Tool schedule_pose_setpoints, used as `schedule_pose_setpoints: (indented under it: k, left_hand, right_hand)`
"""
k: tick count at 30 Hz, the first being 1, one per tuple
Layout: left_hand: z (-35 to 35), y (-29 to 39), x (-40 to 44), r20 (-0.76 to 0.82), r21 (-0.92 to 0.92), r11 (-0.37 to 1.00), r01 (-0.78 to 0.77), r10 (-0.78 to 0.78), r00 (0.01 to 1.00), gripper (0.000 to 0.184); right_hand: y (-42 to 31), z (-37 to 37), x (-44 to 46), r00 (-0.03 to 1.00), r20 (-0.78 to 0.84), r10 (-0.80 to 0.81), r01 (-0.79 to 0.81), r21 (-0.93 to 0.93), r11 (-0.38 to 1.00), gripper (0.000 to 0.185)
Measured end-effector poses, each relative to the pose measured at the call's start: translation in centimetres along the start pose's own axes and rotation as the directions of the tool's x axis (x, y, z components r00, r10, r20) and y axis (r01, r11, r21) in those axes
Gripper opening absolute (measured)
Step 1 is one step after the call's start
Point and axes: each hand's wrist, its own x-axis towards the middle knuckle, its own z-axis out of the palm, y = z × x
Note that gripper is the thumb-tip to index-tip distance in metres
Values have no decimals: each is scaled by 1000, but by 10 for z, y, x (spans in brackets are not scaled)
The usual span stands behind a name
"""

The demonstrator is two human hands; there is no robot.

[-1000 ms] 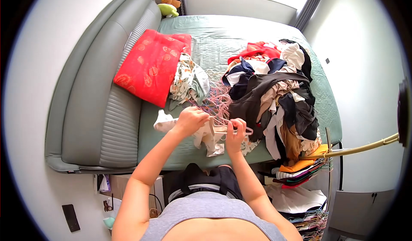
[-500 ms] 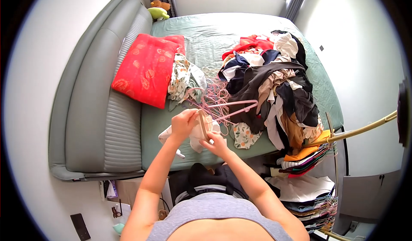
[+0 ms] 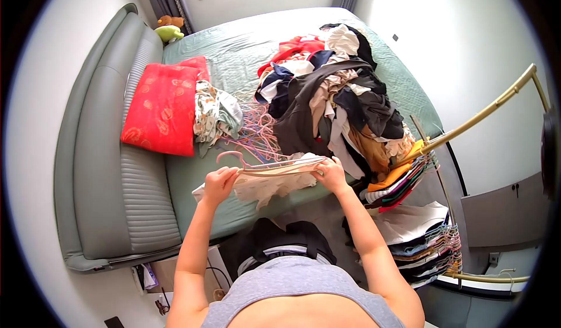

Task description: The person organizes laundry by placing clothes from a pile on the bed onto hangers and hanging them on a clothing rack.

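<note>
A whitish garment point(image 3: 266, 189) with a beige waistband is stretched between my two hands over the bed's near edge. My left hand point(image 3: 221, 184) pinches the waistband's left end, and my right hand point(image 3: 331, 175) pinches its right end. A pink hanger point(image 3: 232, 154) lies along the band, its hook standing up beside my left hand. Just beyond are many tangled pink and purple hangers point(image 3: 257, 132). The big clothes pile point(image 3: 345, 103) lies to the right of them.
Red pillow point(image 3: 163, 109) and a crumpled patterned cloth point(image 3: 213, 114) lie at the left of the bed point(image 3: 234, 47), by the grey headboard point(image 3: 105, 152). At the right, a gold rack point(image 3: 485, 114) holds hung clothes point(image 3: 418, 240).
My hands have moved apart, pulling the waistband wide. The hanger, which stuck out beyond my hands, now lies along the band. The view has turned to the right.
</note>
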Motion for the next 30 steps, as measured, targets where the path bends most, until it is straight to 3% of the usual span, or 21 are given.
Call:
schedule_pose_setpoints:
  k: [2, 6, 9, 12, 16, 19, 23, 25, 26, 29, 30]
  left_hand:
    - [9, 11, 2, 31, 46, 997, -55, 53, 998, 10]
    - [39, 40, 7, 68, 203, 968, -145, 134, 989, 11]
    - [68, 70, 9, 110, 240, 954, -181, 159, 981, 12]
    - [107, 105, 10, 104, 122, 970, -211, 199, 975, 12]
    - [159, 154, 2, 138, -73, 972, -225, 233, 963, 12]
    - [186, 185, 1, 173, -125, 952, -281, 300, 938, 10]
    - [219, 181, 10, 145, -47, 969, -241, 246, 958, 7]
    - [225, 191, 22, 296, -7, 977, -213, 206, 933, 13]
    - [234, 193, 25, 359, -133, 964, -232, 265, 895, 18]
    - [272, 182, 23, 653, -99, 935, -340, 318, 687, 24]
    - [288, 179, 21, 722, -78, 948, -307, 266, 638, 26]
  right_hand:
    - [5, -23, -11, 999, -53, 12, -13, -15, 1000, 12]
    - [11, -61, -48, 996, -10, 92, -91, 91, 992, 9]
    - [-7, -91, -80, 994, -101, 50, -21, 270, 963, 10]
    - [-23, -116, -108, 973, -206, -106, 143, 174, 974, 24]
    - [-20, -118, -143, 941, -215, 260, -154, 411, 898, 32]
    - [4, -128, -172, 946, -237, 223, -143, 315, 938, 14]
    - [25, -154, -235, 816, -371, 443, -363, 269, 892, 19]
    - [33, -159, -270, 760, -363, 539, -492, 220, 842, 19]
    - [35, -159, -285, 726, -384, 571, -500, 276, 821, 21]
    - [20, -178, -310, 697, -513, 500, -504, 145, 852, 21]
    - [14, -185, -318, 658, -527, 538, -569, 119, 813, 25]
